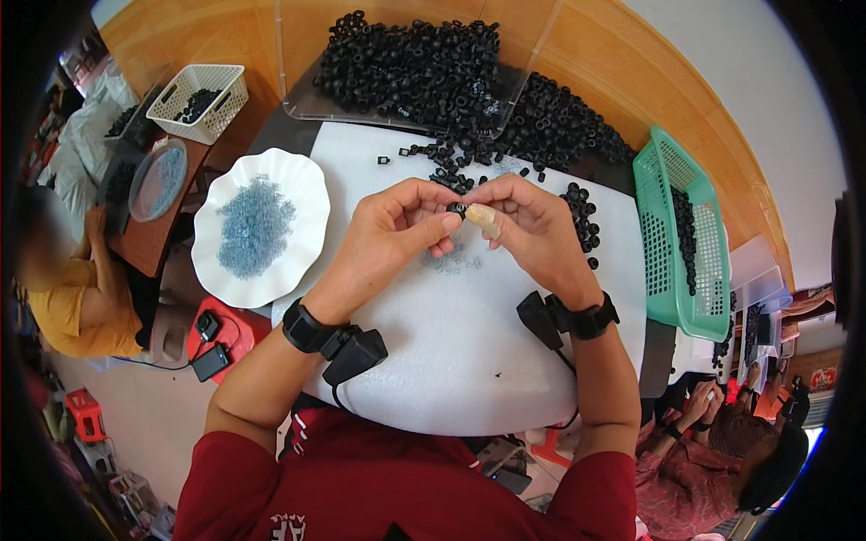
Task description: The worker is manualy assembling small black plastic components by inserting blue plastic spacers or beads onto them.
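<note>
My left hand pinches a small black round part between thumb and fingertips, above the white foam-covered table. My right hand meets it from the other side, its thumb and forefinger closed on the same part. A tan finger cover wraps the right thumb. Whether a clear piece sits in the black part is too small to tell. Just beyond the fingers lie loose black parts, and a sprinkle of tiny clear pieces lies beneath the hands.
A clear bin heaped with black parts stands at the back. To the left is a scalloped white plate of bluish clear pieces; to the right, a green basket. A red stool holds electronics. People sit working on both sides.
</note>
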Demonstrator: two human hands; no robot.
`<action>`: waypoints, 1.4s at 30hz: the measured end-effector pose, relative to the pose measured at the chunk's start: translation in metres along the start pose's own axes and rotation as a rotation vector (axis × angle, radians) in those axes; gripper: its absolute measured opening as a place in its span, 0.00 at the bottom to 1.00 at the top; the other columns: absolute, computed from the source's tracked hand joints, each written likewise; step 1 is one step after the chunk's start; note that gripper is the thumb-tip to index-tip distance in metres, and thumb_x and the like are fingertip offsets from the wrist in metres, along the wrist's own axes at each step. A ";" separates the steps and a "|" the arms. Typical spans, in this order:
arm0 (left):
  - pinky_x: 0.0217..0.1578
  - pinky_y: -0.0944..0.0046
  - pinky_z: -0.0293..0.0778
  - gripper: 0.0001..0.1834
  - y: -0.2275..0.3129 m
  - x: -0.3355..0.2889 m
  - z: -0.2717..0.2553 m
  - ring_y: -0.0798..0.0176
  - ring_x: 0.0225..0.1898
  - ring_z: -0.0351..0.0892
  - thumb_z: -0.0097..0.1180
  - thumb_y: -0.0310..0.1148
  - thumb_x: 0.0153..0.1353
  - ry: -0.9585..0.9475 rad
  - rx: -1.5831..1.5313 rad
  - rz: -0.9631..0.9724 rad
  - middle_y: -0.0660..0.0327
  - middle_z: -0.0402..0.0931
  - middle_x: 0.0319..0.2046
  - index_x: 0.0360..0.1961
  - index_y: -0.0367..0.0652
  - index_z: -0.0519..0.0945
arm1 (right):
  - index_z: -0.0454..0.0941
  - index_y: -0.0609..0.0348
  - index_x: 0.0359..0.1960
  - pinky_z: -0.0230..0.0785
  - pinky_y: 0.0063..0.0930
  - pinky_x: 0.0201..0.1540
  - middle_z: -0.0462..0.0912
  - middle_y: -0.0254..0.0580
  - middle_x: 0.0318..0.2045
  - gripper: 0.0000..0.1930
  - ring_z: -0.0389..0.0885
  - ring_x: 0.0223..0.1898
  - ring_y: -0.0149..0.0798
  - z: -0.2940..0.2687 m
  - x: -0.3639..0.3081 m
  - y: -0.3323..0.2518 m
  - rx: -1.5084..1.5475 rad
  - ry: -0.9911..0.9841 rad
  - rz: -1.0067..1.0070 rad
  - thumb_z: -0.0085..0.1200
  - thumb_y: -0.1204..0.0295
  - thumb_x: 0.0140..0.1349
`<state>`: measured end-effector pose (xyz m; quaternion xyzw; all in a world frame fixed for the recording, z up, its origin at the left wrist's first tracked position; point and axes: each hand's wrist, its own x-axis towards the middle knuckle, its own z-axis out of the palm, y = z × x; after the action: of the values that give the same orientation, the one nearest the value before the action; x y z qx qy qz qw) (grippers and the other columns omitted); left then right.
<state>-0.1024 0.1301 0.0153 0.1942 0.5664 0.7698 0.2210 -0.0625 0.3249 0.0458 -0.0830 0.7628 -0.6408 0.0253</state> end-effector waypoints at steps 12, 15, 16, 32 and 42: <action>0.32 0.75 0.72 0.12 -0.001 -0.002 0.003 0.76 0.30 0.74 0.58 0.25 0.62 0.007 0.056 0.020 0.65 0.77 0.32 0.46 0.35 0.77 | 0.77 0.64 0.42 0.69 0.16 0.32 0.81 0.34 0.34 0.07 0.76 0.32 0.22 -0.004 0.000 -0.001 0.042 0.041 -0.035 0.54 0.78 0.63; 0.32 0.75 0.72 0.11 -0.005 -0.001 0.002 0.76 0.30 0.74 0.58 0.25 0.62 0.003 0.073 0.036 0.66 0.76 0.31 0.46 0.36 0.77 | 0.77 0.64 0.42 0.69 0.16 0.31 0.81 0.34 0.34 0.07 0.76 0.32 0.22 -0.009 -0.001 -0.003 0.016 0.025 -0.001 0.55 0.76 0.63; 0.32 0.75 0.72 0.12 -0.007 -0.001 0.003 0.76 0.30 0.74 0.58 0.24 0.62 0.003 0.076 0.048 0.66 0.76 0.30 0.46 0.36 0.77 | 0.78 0.64 0.42 0.69 0.16 0.31 0.81 0.33 0.33 0.08 0.76 0.32 0.22 -0.010 -0.002 -0.004 -0.002 0.010 0.036 0.55 0.75 0.64; 0.30 0.72 0.69 0.09 -0.010 -0.005 0.001 0.75 0.29 0.73 0.61 0.24 0.57 -0.143 0.291 0.146 0.64 0.76 0.32 0.41 0.38 0.80 | 0.72 0.62 0.36 0.65 0.16 0.23 0.78 0.32 0.28 0.11 0.74 0.25 0.23 -0.016 -0.001 -0.012 0.138 -0.203 0.294 0.62 0.73 0.58; 0.36 0.67 0.73 0.08 0.009 -0.013 0.006 0.66 0.32 0.78 0.61 0.25 0.59 -0.769 0.308 0.079 0.60 0.76 0.34 0.39 0.36 0.79 | 0.80 0.59 0.38 0.64 0.17 0.26 0.77 0.29 0.28 0.08 0.72 0.26 0.22 -0.020 0.004 -0.003 -0.009 -0.060 0.223 0.61 0.73 0.58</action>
<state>-0.0896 0.1249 0.0247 0.5201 0.5433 0.5553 0.3549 -0.0695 0.3435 0.0523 -0.0170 0.7692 -0.6276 0.1189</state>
